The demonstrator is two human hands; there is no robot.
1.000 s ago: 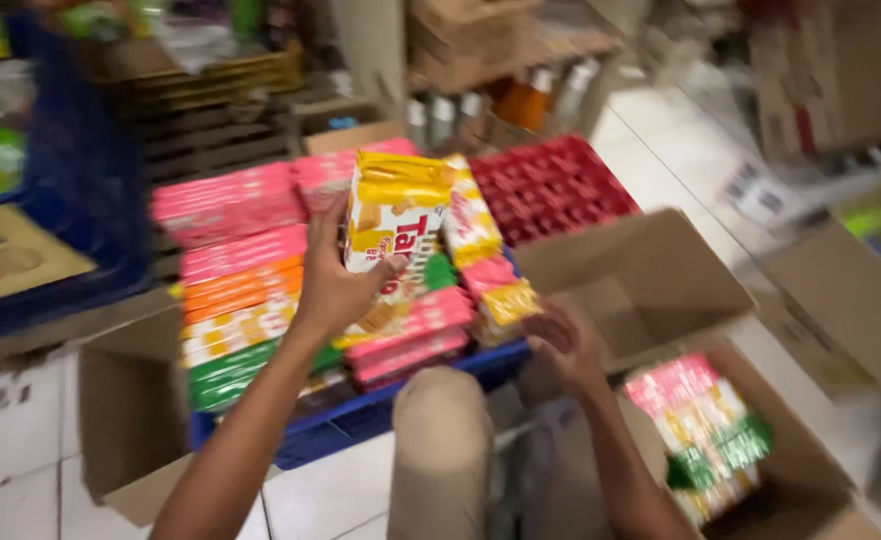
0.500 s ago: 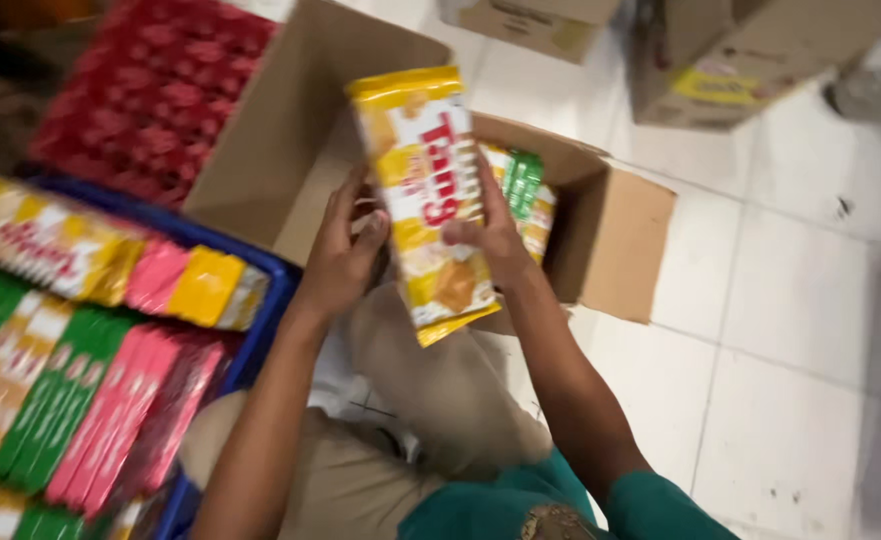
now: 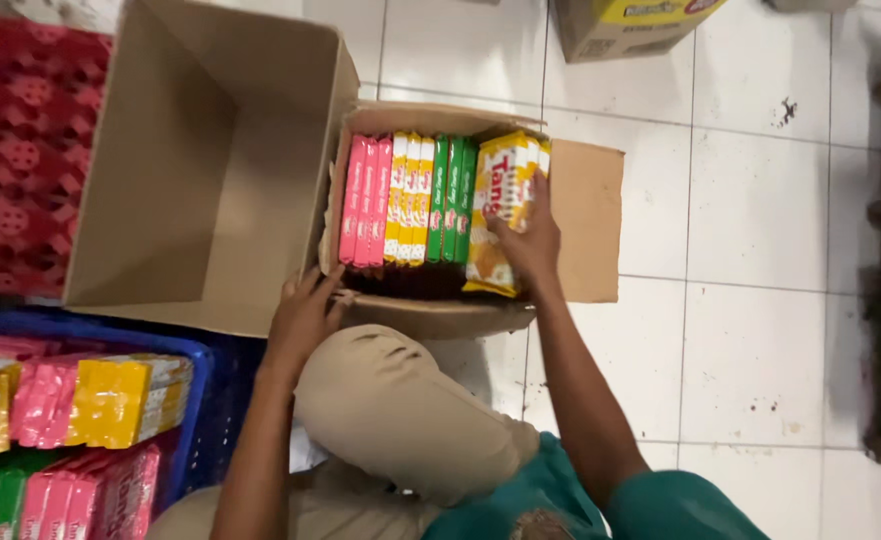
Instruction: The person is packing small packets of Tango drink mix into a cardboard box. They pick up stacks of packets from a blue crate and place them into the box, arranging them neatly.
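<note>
While the right hand [image 3: 528, 240] presses on the yellow biscuit pack [image 3: 500, 200], we see that pack tipped into the right end of the open cardboard box [image 3: 585, 215] on the floor, its top edge leaning against the row already there. Fingers are spread and curled over the pack's face, thumb toward us, so we call that a grasp, not a loose touch. Over on the other side, the left hand [image 3: 303, 315] is cupped on the near-left rim of the same box, fingers bent over the cardboard, steadying it. Inside, standing on edge from left to right, we have pink packs [image 3: 365, 200], yellow-and-white packs [image 3: 410, 198], then green packs [image 3: 452, 198], and our yellow one touching the green.

How will it handle? We judge it light, a thin crinkly film wrapper over stiff biscuits, so slippery on the flat faces and brittle inside; a hard squeeze or a twist could snap the contents. The safest hold looks to be across the narrow sides, or flat palm on the face as now, not by the crimped ends.

Around us: a bent knee in beige trousers [image 3: 400, 410] just below the box, a blue crate [image 3: 205, 400] of more coloured packs at lower left, a big empty carton [image 3: 180, 160] lying on its side, a red tray [image 3: 20, 150] beyond it, white floor tiles [image 3: 760, 350] at right.
</note>
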